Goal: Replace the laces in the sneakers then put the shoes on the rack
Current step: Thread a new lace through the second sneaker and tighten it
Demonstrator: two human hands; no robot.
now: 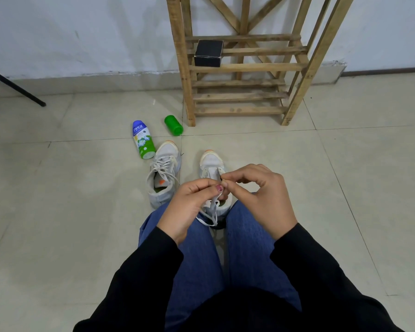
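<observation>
Two grey-white sneakers with orange toe tips stand on the tiled floor in front of my knees. The left sneaker (164, 172) is laced. The right sneaker (211, 164) shows bare eyelets, and my hands hide its rear half. My left hand (192, 204) pinches a white lace (212, 209) that hangs in a loop below it. My right hand (259, 192) pinches the lace's dark tip just above the right sneaker's tongue. The wooden rack (244, 68) stands against the wall behind the shoes.
A black box (208, 53) sits on a rack shelf. A blue-and-green bottle (143, 140) and a green cap (173, 125) lie on the floor left of the rack. A black pole (15, 86) slants down at the far left.
</observation>
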